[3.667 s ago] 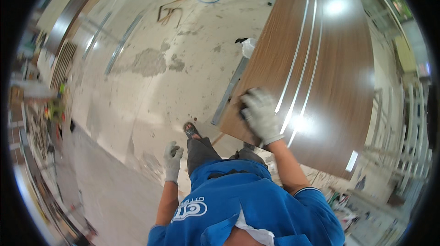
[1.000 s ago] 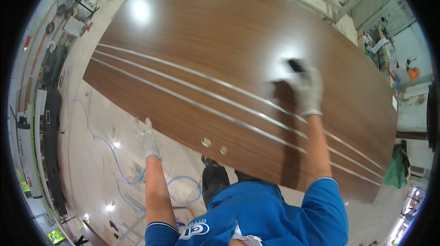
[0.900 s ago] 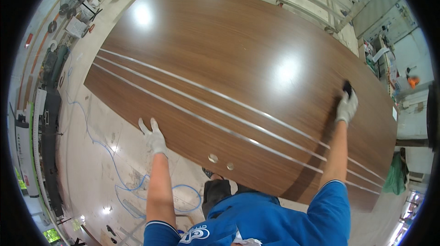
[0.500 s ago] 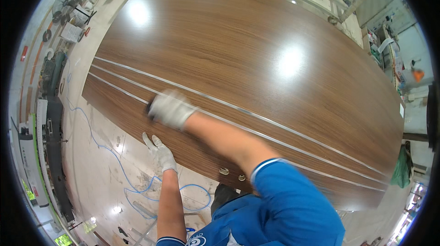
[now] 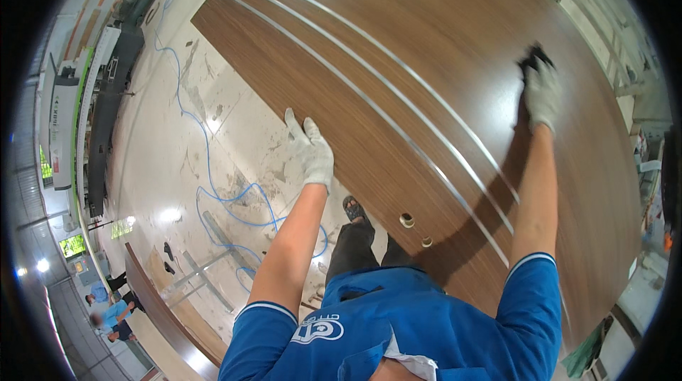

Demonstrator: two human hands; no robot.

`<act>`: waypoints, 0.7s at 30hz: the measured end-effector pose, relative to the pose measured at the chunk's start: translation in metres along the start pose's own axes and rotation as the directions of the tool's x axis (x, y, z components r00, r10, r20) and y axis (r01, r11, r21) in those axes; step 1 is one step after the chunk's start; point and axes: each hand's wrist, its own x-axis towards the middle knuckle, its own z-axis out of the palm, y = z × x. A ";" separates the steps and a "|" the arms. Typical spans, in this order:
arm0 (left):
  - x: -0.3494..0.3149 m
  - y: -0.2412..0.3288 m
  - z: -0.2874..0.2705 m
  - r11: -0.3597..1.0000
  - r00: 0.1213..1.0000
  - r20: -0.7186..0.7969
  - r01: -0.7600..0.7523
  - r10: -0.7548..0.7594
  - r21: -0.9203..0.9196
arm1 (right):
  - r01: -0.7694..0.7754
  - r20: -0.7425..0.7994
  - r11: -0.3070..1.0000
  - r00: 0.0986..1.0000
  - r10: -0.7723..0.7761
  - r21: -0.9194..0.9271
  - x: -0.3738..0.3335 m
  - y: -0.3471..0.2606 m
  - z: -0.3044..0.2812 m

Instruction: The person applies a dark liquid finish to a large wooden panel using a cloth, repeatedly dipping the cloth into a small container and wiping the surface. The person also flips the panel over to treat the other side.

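A large brown wood-grain panel lies in front of me, with three thin silvery strips running lengthwise near its near side. My right hand, in a pale work glove, is stretched far over the panel beyond the strips. Its fingers are closed on a black cloth pressed to the glossy surface. My left hand, gloved too, is at the panel's near left edge with fingers apart and nothing in it. Two small round holes with light rims show near the edge by my body.
A blue hose trails in loops over the stained floor to my left. Long machinery stands along the left wall. Another brown panel and several people are at the lower left. A metal frame stands beyond the panel's far right side.
My right hand has swept from the strips at the left to the far right of the panel, carrying the black cloth. The view has turned; my left hand stays by the edge.
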 end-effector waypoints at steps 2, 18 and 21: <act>-0.001 -0.005 0.001 0.999 1.000 0.007 0.020 -0.020 -0.027 | 0.237 0.034 0.967 0.970 -0.241 0.097 -0.024 -0.098 0.026; -0.012 -0.344 -0.261 0.756 0.765 0.301 0.631 -0.570 -0.172 | 0.026 0.405 0.982 0.913 0.053 -0.187 -0.343 -0.150 -0.139; -0.024 -0.394 -0.305 0.660 0.677 0.304 0.731 -0.670 -0.172 | 0.179 0.470 0.982 0.873 -0.129 -0.064 -0.364 -0.181 -0.123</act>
